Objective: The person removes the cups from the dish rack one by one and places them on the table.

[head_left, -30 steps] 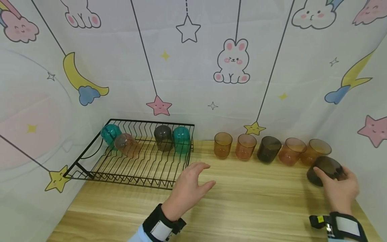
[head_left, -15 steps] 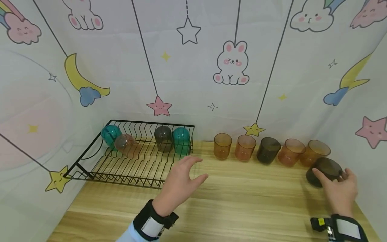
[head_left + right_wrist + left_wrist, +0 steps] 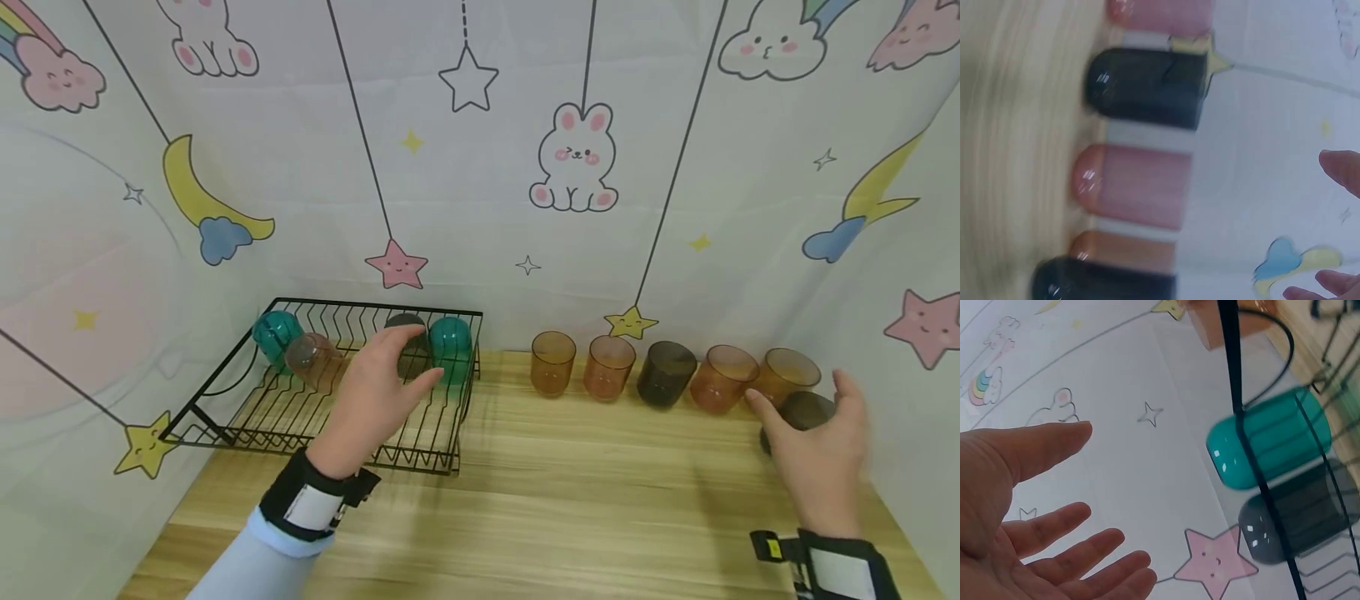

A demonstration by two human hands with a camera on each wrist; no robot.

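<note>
We see the left hand (image 3: 371, 396) empty, loosely open near the black rack (image 3: 210, 422) — and the right hand (image 3: 819, 462), spread wide, holding nothing beside the rightmost smoky cup (image 3: 807, 410).

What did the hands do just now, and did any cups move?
The left hand moved left and forward, and now hides part of the rack. The right hand let go of the dark cup at the far right, its fingers spread apart. That cup stayed in its spot, and the other standing cups and the rack's cups look unmoved.
</note>
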